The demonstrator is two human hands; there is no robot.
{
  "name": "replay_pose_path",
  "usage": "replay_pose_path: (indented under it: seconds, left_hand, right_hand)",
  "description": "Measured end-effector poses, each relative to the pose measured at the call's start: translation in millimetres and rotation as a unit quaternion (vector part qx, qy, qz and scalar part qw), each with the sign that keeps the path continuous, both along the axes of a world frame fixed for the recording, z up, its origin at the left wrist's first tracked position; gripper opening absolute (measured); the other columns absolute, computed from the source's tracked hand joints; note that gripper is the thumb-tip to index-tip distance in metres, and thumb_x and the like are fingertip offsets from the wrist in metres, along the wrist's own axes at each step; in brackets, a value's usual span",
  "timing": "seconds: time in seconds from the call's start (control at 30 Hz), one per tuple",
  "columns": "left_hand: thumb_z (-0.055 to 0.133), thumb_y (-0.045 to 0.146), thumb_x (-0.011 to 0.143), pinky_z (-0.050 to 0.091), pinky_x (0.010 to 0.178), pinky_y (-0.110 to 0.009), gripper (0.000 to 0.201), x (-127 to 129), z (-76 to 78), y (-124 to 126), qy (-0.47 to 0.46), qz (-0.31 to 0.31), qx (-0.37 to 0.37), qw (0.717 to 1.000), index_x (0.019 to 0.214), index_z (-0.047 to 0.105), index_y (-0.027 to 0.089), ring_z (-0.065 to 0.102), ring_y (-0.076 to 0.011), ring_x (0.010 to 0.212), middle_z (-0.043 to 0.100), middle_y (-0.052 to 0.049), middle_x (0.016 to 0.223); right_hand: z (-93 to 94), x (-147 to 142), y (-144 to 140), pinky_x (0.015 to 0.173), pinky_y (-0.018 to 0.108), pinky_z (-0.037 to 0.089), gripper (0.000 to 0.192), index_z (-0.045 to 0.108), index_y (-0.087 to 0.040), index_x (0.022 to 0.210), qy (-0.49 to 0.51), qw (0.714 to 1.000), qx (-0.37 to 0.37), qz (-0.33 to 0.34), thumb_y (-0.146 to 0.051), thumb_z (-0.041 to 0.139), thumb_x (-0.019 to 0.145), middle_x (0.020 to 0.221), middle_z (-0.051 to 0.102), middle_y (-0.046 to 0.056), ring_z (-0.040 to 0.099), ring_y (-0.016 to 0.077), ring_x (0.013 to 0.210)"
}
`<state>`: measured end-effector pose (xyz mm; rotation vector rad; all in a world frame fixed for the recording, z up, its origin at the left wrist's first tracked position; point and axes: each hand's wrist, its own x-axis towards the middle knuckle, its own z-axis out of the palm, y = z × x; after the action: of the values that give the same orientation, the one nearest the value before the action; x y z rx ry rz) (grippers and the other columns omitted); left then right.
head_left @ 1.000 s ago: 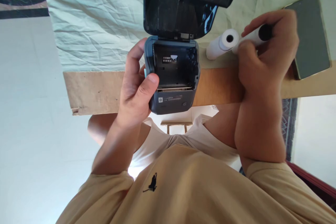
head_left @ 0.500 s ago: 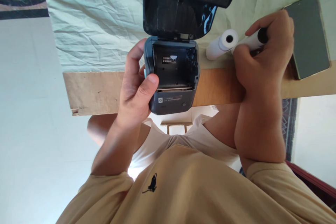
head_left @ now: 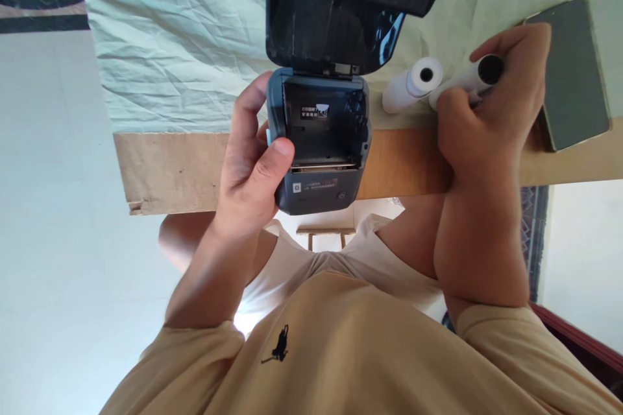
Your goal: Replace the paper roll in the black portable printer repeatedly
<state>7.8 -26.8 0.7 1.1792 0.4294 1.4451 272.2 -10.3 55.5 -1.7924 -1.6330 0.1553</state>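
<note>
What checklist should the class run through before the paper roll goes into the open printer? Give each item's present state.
1. Printer lid open: ok.
2. Paper bay free of any roll: ok.
3. Left hand gripping the printer body: ok.
4. Right hand closed on a paper roll: ok.
5. Second roll lying apart on the cloth, untouched: ok.
6. Loose paper end facing the right way: cannot tell.

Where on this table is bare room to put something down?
The widest free patch is the pale cloth left of the open printer. Right of the printer it is crowded: one paper roll, the right hand on a second roll, then a dark slab.
</note>
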Motion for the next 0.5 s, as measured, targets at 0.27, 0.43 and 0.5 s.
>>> replay_pose_path:
  seconds: [0.27, 0.43, 0.5]
  left_hand:
    - [0.063, 0.061, 0.093, 0.057, 0.110, -0.050, 0.060, 23.3, 47.6, -5.3, 0.021, 0.047, -0.180, 0.982, 0.144, 0.048, 0.034, 0.055, -0.0295, 0.143, 0.064, -0.005, 0.137]
    - [0.061, 0.060, 0.095, 0.059, 0.107, -0.049, 0.068, 25.9, 44.5, 3.7, 0.042, 0.056, -0.177, 0.982, 0.154, 0.034, 0.041, 0.057, -0.0301, 0.142, 0.061, -0.004, 0.140]
    - [0.061, 0.059, 0.095, 0.060, 0.106, -0.048, 0.065, 22.4, 43.2, -1.3, 0.053, 0.057, -0.172, 0.982, 0.153, 0.037, 0.041, 0.058, -0.0299, 0.141, 0.062, -0.003, 0.138]
  right_hand:
    - [1.6, -2.1, -1.0, 0.093, 0.040, 0.040, 0.038, 0.034, -0.024, 0.088, -0.005, 1.000, -0.022, -0.004, -0.003, 0.054, 0.064, 0.093, 0.045, 0.002, 0.050, 0.0175, 0.093]
    - [8.8, -5.4, -5.1, 0.080, 0.037, 0.045, 0.025, 0.036, -0.025, 0.082, 0.076, 0.995, 0.060, 0.024, -0.011, 0.054, 0.071, 0.088, 0.038, 0.002, 0.044, 0.0131, 0.077]
    - [13.7, -5.4, -7.6, 0.072, 0.035, 0.046, 0.015, 0.041, -0.025, 0.084, 0.134, 0.986, 0.097, 0.032, -0.018, 0.051, 0.075, 0.093, 0.039, 0.003, 0.043, 0.0104, 0.070]
